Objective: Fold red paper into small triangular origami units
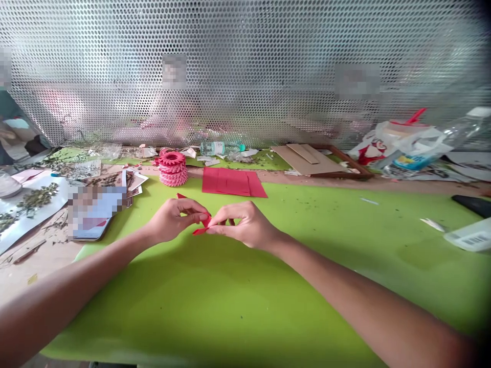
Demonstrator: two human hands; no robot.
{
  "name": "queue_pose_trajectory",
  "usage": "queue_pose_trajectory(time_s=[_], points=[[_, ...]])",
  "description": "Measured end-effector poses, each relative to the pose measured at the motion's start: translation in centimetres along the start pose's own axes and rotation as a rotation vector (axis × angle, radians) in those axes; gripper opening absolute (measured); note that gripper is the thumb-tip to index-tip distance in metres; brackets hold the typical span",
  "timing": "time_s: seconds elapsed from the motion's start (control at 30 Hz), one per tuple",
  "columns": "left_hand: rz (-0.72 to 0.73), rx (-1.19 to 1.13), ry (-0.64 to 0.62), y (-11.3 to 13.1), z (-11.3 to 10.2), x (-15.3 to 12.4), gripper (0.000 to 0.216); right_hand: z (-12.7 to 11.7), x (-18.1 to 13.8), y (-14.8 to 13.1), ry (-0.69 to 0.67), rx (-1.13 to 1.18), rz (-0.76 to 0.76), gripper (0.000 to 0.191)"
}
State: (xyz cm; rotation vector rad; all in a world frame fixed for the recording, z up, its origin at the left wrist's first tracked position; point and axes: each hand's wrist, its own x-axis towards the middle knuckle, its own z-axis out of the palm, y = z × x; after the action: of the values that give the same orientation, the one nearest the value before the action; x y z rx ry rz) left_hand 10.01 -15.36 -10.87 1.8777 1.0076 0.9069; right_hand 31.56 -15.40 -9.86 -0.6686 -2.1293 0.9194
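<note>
Both hands meet over the green mat [245, 296], pinching a small folded piece of red paper [200, 231]. My left hand [172, 220] grips it from the left, thumb against the forefinger; a red tip pokes out behind that hand. From the right, my right hand [245, 224] pinches the paper's near end between thumb and fingertips. Parts of the paper are hidden by the fingers. Just beyond the hands lie flat red paper sheets [233, 182]. To their left stands a stack of pink and red folded-paper rings [173, 167] with jagged edges.
A phone [95, 214] lies left, near dried plant bits [34, 199]. At the back are a clear bottle [213, 148], cardboard pieces [307, 159] and a white plastic bag [399, 140] beside a large bottle [437, 145]. A perforated metal screen [245, 66] stands behind the table.
</note>
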Motion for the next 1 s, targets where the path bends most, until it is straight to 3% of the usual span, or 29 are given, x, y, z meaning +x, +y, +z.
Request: queue_pose_trajectory(time_s=[0.2,0.43,1.0], points=[[0.030,0.055,0.018,0.08,0.01,0.02,0.021,-0.11,0.15,-0.31,-0.019,-0.077,0.013,0.014],[0.048,0.193,0.103,0.06,0.34,-0.11,0.020,-0.06,0.08,-0.05,0.031,-0.363,0.077,0.015],[-0.016,0.139,0.083,0.82,0.55,-0.73,0.024,0.24,-0.20,0.03,0.147,-0.519,-0.064,0.011]])
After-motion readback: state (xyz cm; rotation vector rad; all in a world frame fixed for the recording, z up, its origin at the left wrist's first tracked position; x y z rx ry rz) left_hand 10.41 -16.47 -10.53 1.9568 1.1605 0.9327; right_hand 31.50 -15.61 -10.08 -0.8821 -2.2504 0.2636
